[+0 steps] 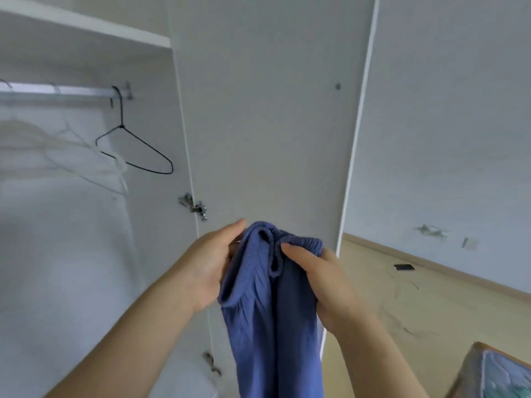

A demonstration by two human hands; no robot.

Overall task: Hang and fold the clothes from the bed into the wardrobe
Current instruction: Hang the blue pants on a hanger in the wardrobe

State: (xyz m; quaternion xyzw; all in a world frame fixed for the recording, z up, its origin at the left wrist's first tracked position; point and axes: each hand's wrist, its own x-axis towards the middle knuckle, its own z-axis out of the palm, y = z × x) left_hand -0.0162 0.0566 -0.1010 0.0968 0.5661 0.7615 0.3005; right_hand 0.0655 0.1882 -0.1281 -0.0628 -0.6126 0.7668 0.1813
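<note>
A pair of blue trousers (258, 311) with an elastic waistband hangs down in front of the open white wardrobe door (267, 124). My left hand (209, 262) holds the waistband at its left side, fingers behind the fabric. My right hand (313, 271) pinches the waistband at its right side, thumb on top. Inside the wardrobe on the left, a black wire hanger (135, 150) hangs bare on the metal rail (57, 91). Beside it hang white hangers (71, 153), blurred.
A white shelf (86, 24) runs above the rail. Door hinges (195, 206) sit at the wardrobe's edge. To the right lie a wooden floor (431, 305), a small dark object (403, 267) on it, and the bed corner (494, 372) at bottom right.
</note>
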